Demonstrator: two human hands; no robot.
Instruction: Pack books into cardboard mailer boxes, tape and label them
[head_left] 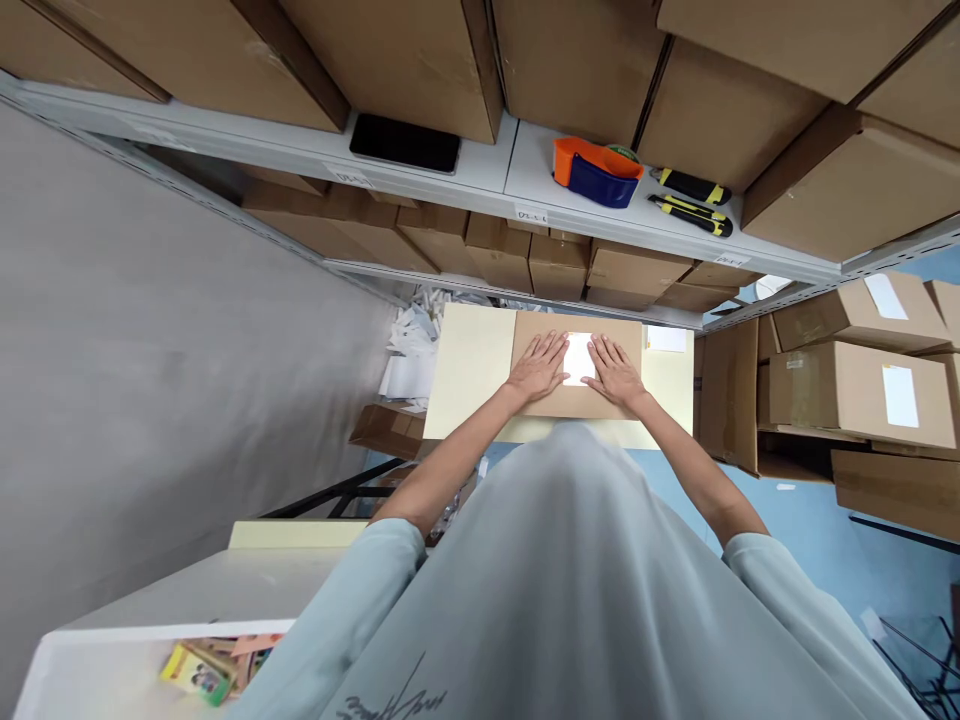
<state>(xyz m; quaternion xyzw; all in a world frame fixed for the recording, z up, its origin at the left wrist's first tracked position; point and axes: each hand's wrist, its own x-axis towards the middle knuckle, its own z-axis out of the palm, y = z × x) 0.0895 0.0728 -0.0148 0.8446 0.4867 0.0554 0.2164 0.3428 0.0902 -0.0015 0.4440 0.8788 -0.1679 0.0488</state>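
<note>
Both of my hands lie flat on a brown cardboard box, whose top faces me on a cream table. A white label sits in the middle of that cardboard. My left hand presses along the label's left edge with its fingers stretched out. On the other side, my right hand rests over the label's right edge, fingers spread. Neither hand grips anything. Farther right on the table, another white label sheet lies near the back edge.
Above the table runs a grey shelf with cardboard boxes, a black phone, an orange and blue tape dispenser and yellow-black box cutters. Labelled boxes are stacked at right. White paper scraps pile up left of the table.
</note>
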